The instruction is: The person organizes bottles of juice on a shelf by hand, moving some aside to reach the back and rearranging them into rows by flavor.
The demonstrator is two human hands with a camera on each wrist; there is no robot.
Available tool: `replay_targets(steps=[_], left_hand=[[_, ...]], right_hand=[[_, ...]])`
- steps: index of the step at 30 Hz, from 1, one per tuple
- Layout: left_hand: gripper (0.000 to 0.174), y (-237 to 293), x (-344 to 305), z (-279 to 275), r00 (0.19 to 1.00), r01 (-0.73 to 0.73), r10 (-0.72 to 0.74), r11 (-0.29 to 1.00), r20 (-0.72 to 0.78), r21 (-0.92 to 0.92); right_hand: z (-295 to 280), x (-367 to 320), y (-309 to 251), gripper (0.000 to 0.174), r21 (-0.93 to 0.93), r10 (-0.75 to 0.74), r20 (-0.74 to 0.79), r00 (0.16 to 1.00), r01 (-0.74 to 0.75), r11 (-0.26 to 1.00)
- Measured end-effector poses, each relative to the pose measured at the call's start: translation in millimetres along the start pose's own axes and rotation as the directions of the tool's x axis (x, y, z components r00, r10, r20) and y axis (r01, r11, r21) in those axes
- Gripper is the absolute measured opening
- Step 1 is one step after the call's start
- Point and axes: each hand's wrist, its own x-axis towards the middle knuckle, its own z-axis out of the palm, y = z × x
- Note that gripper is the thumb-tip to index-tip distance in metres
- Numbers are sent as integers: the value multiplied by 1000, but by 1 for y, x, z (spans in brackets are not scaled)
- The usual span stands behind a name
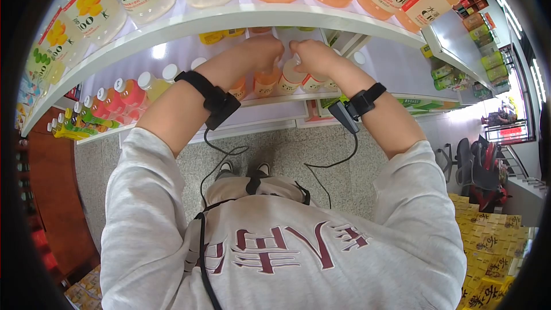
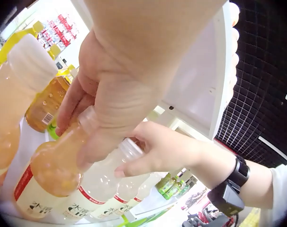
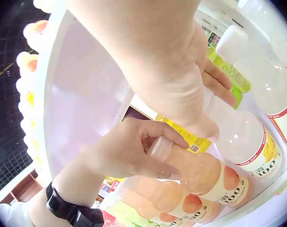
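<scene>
In the left wrist view the left hand (image 2: 120, 90) curls its thumb and fingers round the neck of an orange-pink bottle (image 2: 58, 165). Beside it the right hand (image 2: 167, 149) grips the top of a clear, pale bottle (image 2: 103, 175). The right wrist view shows the left hand (image 3: 129, 146) at the neck of the orange-pink bottle (image 3: 205, 175), and the right hand (image 3: 181, 90) round the neck of the pale bottle (image 3: 243, 137). Both bottles stand upright side by side on the lower shelf; in the head view, the hands (image 1: 261, 54) (image 1: 315, 60) are close together.
An upper shelf (image 1: 229, 17) with a row of bottles runs above the hands. More bottles with pink drink (image 1: 133, 93) line the lower shelf at the left. Yellow boxes (image 1: 488, 247) are stacked at the right, near a dark chair (image 1: 476, 166).
</scene>
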Motion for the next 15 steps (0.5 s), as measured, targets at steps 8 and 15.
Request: replay_targets(steps=[8, 15], left_hand=[[42, -6, -3, -2, 999, -27, 27, 999, -40, -16], [62, -24, -33, -15, 977, -108, 73, 980, -202, -167]], right_hand=[[-1, 1, -3, 38, -27, 26, 22, 999, -25, 999], [2, -6, -27, 45, -106, -10, -146, 989, -6, 994]])
